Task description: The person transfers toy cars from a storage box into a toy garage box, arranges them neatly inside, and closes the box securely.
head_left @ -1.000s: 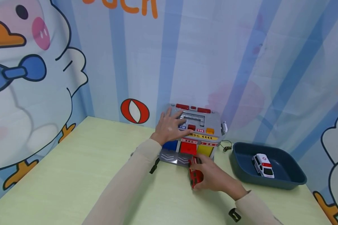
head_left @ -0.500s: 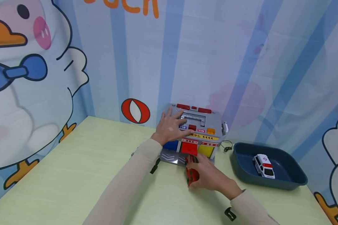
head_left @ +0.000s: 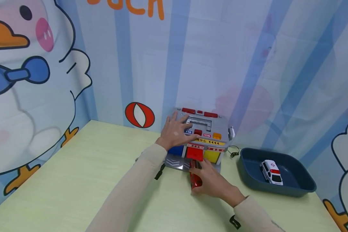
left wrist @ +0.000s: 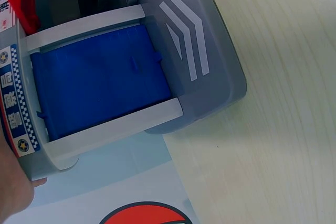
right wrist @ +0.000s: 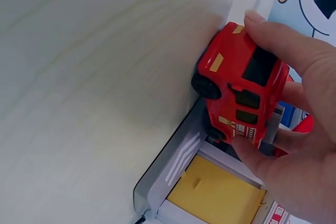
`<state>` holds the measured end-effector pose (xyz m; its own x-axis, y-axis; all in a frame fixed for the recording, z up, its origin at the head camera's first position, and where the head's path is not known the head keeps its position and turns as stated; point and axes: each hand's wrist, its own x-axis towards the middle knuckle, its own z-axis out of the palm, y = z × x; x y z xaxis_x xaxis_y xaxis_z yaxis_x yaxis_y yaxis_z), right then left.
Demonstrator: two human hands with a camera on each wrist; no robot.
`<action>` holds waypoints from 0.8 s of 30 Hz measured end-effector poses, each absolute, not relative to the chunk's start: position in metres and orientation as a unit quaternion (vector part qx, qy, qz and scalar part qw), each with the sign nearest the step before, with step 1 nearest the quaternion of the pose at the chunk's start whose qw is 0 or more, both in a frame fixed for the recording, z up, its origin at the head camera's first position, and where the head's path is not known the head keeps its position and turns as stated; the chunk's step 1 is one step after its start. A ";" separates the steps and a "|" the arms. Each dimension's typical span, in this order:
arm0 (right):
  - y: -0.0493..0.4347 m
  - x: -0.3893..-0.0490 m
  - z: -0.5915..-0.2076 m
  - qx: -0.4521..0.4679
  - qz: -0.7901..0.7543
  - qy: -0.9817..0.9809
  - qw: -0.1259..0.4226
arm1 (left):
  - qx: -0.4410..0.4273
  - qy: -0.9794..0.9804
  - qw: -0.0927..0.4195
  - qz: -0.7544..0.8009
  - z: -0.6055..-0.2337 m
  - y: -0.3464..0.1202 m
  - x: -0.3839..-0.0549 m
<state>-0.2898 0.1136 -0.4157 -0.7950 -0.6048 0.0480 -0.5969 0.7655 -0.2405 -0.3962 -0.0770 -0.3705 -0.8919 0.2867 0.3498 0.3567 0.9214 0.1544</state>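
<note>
A grey toy rescue garage point(head_left: 221, 121) stands on the table near the wall cloth. My left hand point(head_left: 175, 132) rests on the left part of its roof, fingers spread. My right hand point(head_left: 211, 181) grips a red toy fire car point(right wrist: 236, 72) by its sides, between thumb and fingers. One end of the car is over the garage's front ramp, in line with the middle bay, whose red door point(head_left: 195, 154) is swung up and outward. Down and closed are the blue door point(left wrist: 100, 77) on the left and the yellow door point(right wrist: 215, 187) on the right.
A dark blue tray point(head_left: 293, 190) stands right of the garage, holding a white toy ambulance point(head_left: 271, 172). A thin dark cord point(head_left: 234, 151) lies between tray and garage. The printed cloth wall point(head_left: 145, 64) rises behind the table point(head_left: 110, 154).
My right hand has moved the red car slightly left and toward the garage, in line with the middle bay. My left hand has stayed on the roof.
</note>
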 end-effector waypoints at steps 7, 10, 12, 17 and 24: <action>0.113 -0.291 -0.420 -0.332 -0.119 0.936 -0.001 | -0.163 -0.967 0.159 -0.110 -0.372 -0.076 -0.397; 0.113 -0.290 -0.423 -0.335 -0.117 0.935 -0.005 | -0.165 -0.967 0.161 -0.109 -0.372 -0.075 -0.397; 0.113 -0.290 -0.425 -0.341 -0.117 0.933 -0.008 | -0.166 -0.967 0.162 -0.108 -0.373 -0.075 -0.397; 0.114 -0.288 -0.431 -0.359 -0.098 0.928 -0.021 | -0.166 -0.967 0.159 -0.109 -0.373 -0.074 -0.396; 0.110 -0.284 -0.433 -0.348 -0.064 0.935 -0.013 | -0.166 -0.968 0.156 -0.107 -0.371 -0.076 -0.397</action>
